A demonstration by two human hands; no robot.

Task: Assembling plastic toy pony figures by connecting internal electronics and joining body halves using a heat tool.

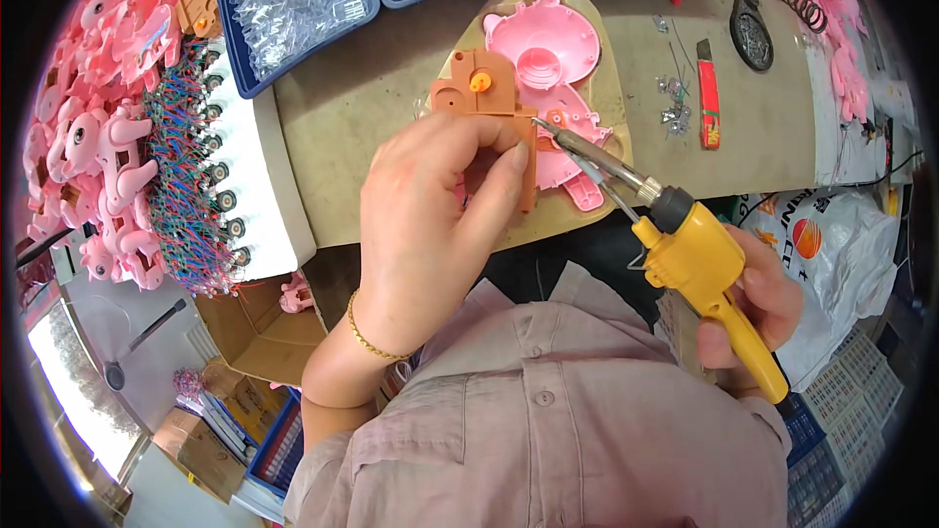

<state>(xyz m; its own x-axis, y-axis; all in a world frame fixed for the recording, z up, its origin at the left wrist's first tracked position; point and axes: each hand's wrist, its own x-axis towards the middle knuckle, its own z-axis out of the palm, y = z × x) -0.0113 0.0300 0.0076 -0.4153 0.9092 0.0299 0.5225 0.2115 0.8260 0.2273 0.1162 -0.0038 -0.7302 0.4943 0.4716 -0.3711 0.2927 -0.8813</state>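
A cluttered brown workbench [372, 88] holds pink shells. The left hand [440, 215] grips an orange gearbox part [484, 98] above it; the right hand [758, 298] clasps a yellow soldering iron [690, 249], tip touching the part, whose lower half is hidden.

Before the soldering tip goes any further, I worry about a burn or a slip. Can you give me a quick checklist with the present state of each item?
1. Left hand grips the brown plastic gear housing: ok.
2. Right hand wraps the yellow soldering gun handle: ok.
3. Tip meets the housing's right edge, clear of the left fingertips: ok, though close.
4. Solder wire fed at the tip: cannot tell.
5. Pink toy shell lies flat under the work: ok.
6. Red utility knife lies apart from both hands: ok.
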